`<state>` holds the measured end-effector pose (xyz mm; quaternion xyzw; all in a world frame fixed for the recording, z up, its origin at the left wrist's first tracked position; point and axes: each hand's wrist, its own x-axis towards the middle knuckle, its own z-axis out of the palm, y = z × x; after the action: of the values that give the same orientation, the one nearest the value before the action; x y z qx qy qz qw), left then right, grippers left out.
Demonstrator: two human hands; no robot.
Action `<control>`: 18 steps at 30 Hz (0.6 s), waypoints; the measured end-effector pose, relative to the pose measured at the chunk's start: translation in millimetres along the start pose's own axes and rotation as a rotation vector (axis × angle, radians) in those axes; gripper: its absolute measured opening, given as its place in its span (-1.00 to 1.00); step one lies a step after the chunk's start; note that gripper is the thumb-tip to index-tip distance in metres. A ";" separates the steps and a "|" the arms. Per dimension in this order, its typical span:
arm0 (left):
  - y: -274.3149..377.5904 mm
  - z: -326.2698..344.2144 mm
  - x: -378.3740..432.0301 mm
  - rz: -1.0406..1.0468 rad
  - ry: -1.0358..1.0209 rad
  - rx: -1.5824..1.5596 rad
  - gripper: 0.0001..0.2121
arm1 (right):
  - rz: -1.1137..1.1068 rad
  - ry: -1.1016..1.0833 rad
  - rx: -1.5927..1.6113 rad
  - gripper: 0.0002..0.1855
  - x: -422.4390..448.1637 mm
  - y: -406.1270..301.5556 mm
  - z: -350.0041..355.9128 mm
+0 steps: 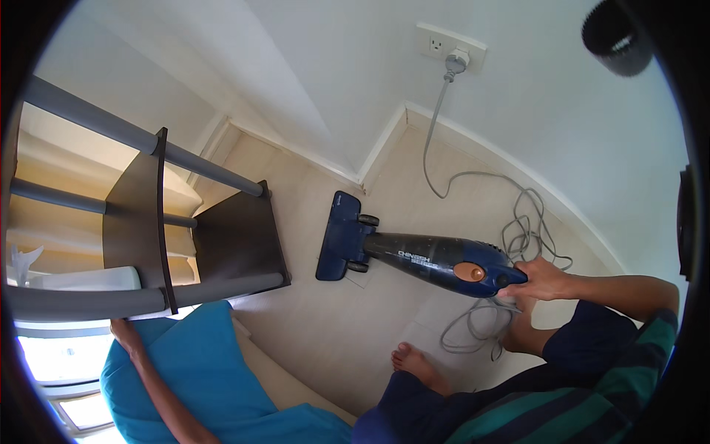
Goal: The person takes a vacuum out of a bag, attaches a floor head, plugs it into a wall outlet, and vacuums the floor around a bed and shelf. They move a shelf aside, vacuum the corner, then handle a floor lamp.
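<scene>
My right hand [541, 278] is closed around the handle end of a blue and black stick vacuum cleaner [427, 261]. Its wide floor head [338, 238], with small black wheels, rests on the pale floor to the left. A grey power cord [521, 222] lies in loops by the handle and runs up to a plug [456, 61] in a wall outlet. At the lower left, my left hand [125, 336] is at the lower edge of a dark shelf unit [233, 238] with grey tubes, beside a blue cloth cover [188, 361]. The shelf partly hides its fingers, so its grip is unclear.
White walls with a white baseboard [383, 141] form a corner beyond the vacuum. A cream curtain [66, 188] hangs behind the shelf unit, which holds a whitish translucent container [94, 277]. My bare feet [419, 366] are on the floor near more cord loops. A dark round object [615, 39] is at upper right.
</scene>
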<state>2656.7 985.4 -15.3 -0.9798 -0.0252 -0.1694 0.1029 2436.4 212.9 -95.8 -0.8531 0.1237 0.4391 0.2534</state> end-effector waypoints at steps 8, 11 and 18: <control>-24.8 -7.2 30.3 -0.083 0.204 -0.114 -0.67 | -0.143 -0.042 0.136 -0.14 76.3 -65.1 -13.2; 54.5 -20.5 -28.7 -0.267 0.537 -0.307 -0.65 | -0.195 -0.095 0.215 -0.17 98.7 -101.2 -1.9; 299.4 -55.8 -48.0 -0.397 0.729 -0.518 -0.43 | -0.190 -0.088 0.243 -0.22 100.3 -104.4 -9.2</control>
<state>2618.6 680.2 -37.9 -0.8263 -0.1310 -0.5186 -0.1763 2546.5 296.9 -139.0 -0.8037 0.0836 0.4321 0.4004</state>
